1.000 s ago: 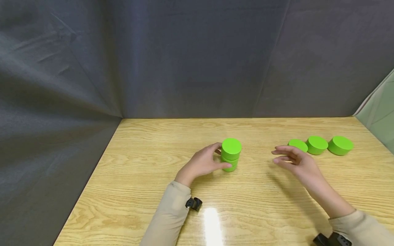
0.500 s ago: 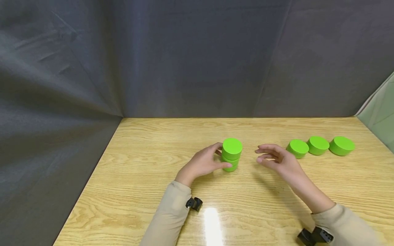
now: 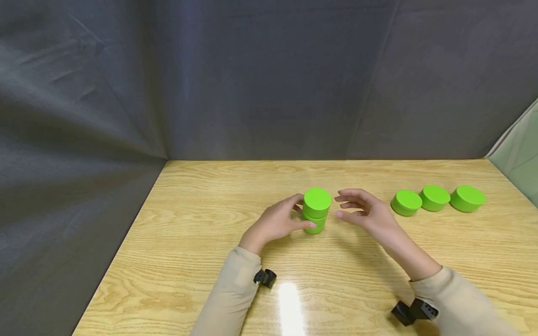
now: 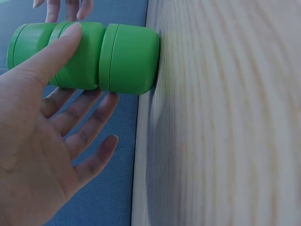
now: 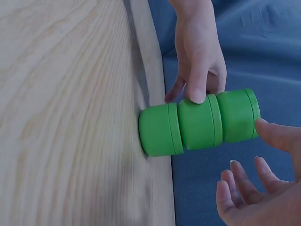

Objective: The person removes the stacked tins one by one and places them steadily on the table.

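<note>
Three green round lidded jars stand stacked upright on the wooden table. My left hand reaches around the stack's left side, thumb in front and fingers behind, and holds it by the middle jar. The bottom jar sits on the tabletop, and the top jar rests on the middle one. To the right of the stack, my right hand is held with fingers apart and nothing between them. Its thumb overlaps the edge of the top jar's lid in the right wrist view.
Three more green jars stand in a row toward the back right: a near jar, a middle one and a far one. Dark cloth hangs behind the wooden table and along its left side.
My right hand has moved left from beside the row of jars to close beside the stack, bringing the row's nearest jar into full view. My left hand and the stack have stayed put.
</note>
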`<state>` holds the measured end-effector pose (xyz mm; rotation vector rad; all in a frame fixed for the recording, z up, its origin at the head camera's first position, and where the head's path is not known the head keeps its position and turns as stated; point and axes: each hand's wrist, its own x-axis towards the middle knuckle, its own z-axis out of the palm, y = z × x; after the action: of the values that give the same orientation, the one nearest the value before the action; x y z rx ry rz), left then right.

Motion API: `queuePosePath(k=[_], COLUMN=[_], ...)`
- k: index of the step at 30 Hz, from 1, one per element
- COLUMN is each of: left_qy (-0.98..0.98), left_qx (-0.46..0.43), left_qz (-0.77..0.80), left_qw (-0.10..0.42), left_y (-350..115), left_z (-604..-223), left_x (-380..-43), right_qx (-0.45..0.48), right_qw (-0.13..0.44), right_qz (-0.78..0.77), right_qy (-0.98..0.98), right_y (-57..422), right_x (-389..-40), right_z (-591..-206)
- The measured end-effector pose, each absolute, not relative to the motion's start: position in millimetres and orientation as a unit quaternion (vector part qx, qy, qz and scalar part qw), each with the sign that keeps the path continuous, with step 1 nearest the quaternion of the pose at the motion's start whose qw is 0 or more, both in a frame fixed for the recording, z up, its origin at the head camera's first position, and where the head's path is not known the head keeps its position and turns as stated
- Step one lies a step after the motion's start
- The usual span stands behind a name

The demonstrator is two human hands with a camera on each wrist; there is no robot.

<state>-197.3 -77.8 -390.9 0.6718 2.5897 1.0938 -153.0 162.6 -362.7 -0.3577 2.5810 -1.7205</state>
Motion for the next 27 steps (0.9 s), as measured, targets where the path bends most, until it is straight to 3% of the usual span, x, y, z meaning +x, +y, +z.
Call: queuePosePath(k=[27], left_qy=[0.884], left_qx=[0.24], left_qz=[0.382], left_qw=[0.123], left_y=[-80.7], left_z=[-394.5], left_x=[-199.6], right_qx=[-0.121], right_qw=[0.064], right_qz=[-0.582], right_qy=[0.801], right_y=[124.4], right_x=[-166.0], right_z=[-357.8])
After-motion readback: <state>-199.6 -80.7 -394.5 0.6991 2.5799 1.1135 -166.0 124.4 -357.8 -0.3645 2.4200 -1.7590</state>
